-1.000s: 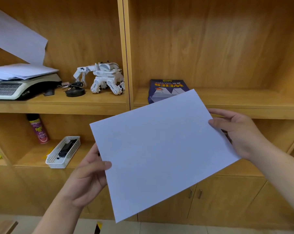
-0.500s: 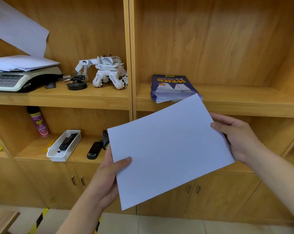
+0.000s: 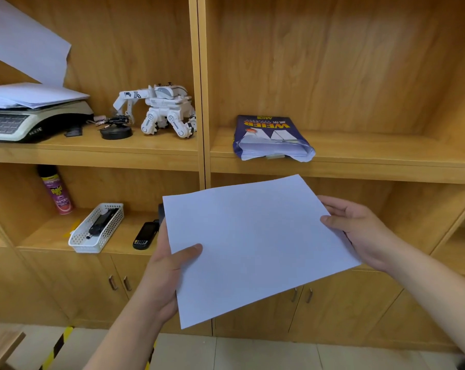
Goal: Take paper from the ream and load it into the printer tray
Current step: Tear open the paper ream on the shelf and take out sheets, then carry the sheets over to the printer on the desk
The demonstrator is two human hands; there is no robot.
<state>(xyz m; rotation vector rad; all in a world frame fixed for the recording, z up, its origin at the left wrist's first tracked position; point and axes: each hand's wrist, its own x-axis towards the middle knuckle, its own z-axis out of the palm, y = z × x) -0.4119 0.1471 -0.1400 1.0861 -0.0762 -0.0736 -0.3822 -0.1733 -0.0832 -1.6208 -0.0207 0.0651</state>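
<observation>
I hold a white sheet of paper [image 3: 255, 244] flat in front of the shelves. My left hand [image 3: 167, 271] grips its left edge, thumb on top. My right hand [image 3: 359, 231] grips its right edge. The blue ream [image 3: 266, 136], its wrapper torn open toward me, lies on the upper right shelf just above the sheet. At the far left, a device with a keypad [image 3: 25, 122] sits on the upper shelf with loose white sheets [image 3: 31, 96] stacked on top of it.
A white toy robot [image 3: 162, 110] and a small black stand [image 3: 116, 129] sit beside the device. On the lower shelf are a spray can [image 3: 56, 190], a white basket [image 3: 97, 228] and a black handset [image 3: 144, 235]. Cabinet doors [image 3: 113, 284] lie below.
The sheet and both hands have moved down and rightward in view, uncovering the ream. My left hand has slid further under the sheet's left edge.
</observation>
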